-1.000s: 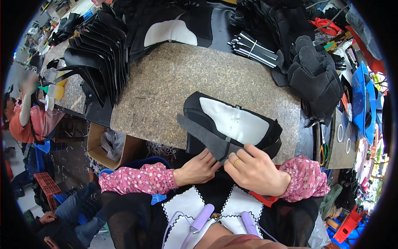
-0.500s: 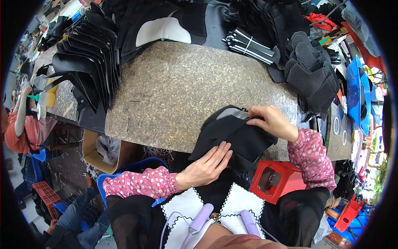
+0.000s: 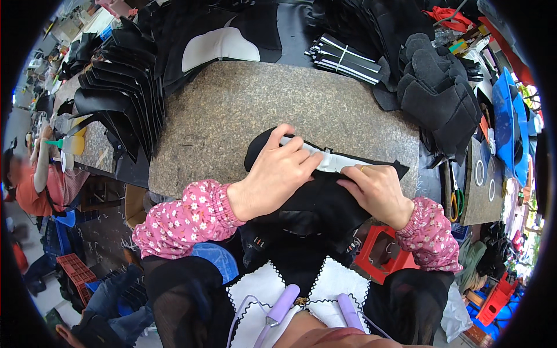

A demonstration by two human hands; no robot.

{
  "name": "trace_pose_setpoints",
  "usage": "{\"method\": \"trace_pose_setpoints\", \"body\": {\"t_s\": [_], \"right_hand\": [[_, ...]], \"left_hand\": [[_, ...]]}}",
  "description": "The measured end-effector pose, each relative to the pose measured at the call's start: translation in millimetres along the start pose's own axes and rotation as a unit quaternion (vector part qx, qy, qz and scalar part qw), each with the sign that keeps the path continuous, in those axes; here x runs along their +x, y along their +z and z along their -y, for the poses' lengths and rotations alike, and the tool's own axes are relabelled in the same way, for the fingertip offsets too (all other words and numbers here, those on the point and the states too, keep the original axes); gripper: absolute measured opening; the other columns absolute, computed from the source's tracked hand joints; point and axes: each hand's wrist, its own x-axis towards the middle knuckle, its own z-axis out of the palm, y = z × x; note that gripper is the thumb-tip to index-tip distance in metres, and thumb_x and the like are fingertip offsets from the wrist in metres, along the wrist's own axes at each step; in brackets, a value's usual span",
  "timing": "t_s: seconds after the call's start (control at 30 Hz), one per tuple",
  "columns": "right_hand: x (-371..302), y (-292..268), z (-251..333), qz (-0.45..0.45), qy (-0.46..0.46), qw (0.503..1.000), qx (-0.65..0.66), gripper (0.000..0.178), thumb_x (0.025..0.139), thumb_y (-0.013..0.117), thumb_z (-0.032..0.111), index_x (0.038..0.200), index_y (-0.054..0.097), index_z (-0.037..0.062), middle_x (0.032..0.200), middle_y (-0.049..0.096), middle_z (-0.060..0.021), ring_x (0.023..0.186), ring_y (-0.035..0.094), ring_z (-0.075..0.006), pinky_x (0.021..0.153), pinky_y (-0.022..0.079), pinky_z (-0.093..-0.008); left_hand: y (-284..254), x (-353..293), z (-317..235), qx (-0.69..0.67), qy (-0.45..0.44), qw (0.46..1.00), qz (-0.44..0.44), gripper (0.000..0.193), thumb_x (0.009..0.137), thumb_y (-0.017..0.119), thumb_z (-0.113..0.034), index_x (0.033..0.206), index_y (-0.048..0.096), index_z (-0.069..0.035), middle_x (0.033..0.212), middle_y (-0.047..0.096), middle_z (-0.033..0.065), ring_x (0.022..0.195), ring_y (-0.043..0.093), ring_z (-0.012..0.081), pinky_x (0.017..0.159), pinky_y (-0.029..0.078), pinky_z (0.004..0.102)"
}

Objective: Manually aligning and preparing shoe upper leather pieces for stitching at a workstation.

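Observation:
A folded black fabric piece [image 3: 325, 200] lies over the near edge of the speckled worktable [image 3: 226, 116], its lower part hanging toward my lap. Along its far edge a white strip [image 3: 332, 163] shows. My left hand [image 3: 272, 174] is closed on the left part of the piece, its fingers bent over the white strip. At the strip's right part my right hand [image 3: 377, 194] pinches the black fabric between thumb and fingers; a ring is on one finger. What lies under both palms is hidden.
Stacked black panels [image 3: 125, 87] stand at the left. A white curved panel [image 3: 220, 49] and a tied bundle of black-and-white strips [image 3: 342, 61] lie at the back. Dark grey cut pieces [image 3: 438, 95] and scissors [image 3: 455, 197] are at right. A red stool [image 3: 380, 255] stands below.
My left hand has moved up from the near side to the far edge. The black piece has been turned and folded, and its white strip now shows. My right hand has shifted slightly down.

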Motion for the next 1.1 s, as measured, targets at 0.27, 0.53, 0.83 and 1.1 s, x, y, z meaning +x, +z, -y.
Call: {"method": "trace_pose_setpoints", "body": {"t_s": [0.27, 0.53, 0.83, 1.1], "right_hand": [[-2.5, -21.5, -17.1, 0.082, 0.098, 0.977, 0.171, 0.026, 0.074, 0.069, 0.024, 0.081, 0.064, -0.0001, 0.064, 0.059, -0.0190, 0.061, 0.058, -0.0358, 0.057, 0.045, -0.0394], [-3.7, -19.2, -24.9, 0.077, 0.219, 0.943, 0.240, 0.028, 0.074, 0.070, 0.026, 0.078, 0.065, -0.0017, 0.057, 0.056, -0.0174, 0.054, 0.056, -0.0329, 0.055, 0.044, -0.0360], [-3.5, -2.1, -33.8, -0.029, 0.093, 0.980, 0.175, 0.023, 0.075, 0.068, 0.016, 0.082, 0.061, -0.0045, 0.093, 0.059, -0.0182, 0.077, 0.059, -0.0330, 0.067, 0.045, -0.0378], [-0.1, -5.7, -33.5, 0.070, 0.163, 0.970, 0.167, 0.023, 0.073, 0.069, 0.018, 0.079, 0.061, -0.0038, 0.076, 0.059, -0.0179, 0.071, 0.058, -0.0355, 0.065, 0.045, -0.0409]], "left_hand": [[-10.1, 6.9, 6.5, -0.053, -0.031, 0.997, -0.039, 0.023, 0.062, 0.077, -0.018, 0.069, 0.061, -0.003, 0.096, 0.057, 0.0070, 0.096, 0.052, 0.0230, 0.089, 0.031, 0.0384], [-8.5, 8.7, 13.3, -0.124, -0.079, 0.989, 0.027, 0.023, 0.066, 0.074, -0.017, 0.081, 0.065, -0.002, 0.103, 0.056, 0.0081, 0.102, 0.046, 0.0260, 0.087, 0.036, 0.0372], [-8.8, 5.9, 10.1, -0.067, -0.077, 0.994, 0.025, 0.019, 0.067, 0.072, -0.013, 0.078, 0.064, 0.001, 0.101, 0.056, 0.0091, 0.094, 0.046, 0.0252, 0.080, 0.036, 0.0363], [-2.5, 5.6, 11.6, -0.041, -0.090, 0.995, 0.019, 0.018, 0.065, 0.073, -0.012, 0.073, 0.062, -0.001, 0.094, 0.054, 0.0081, 0.092, 0.046, 0.0246, 0.078, 0.036, 0.0362]]}}
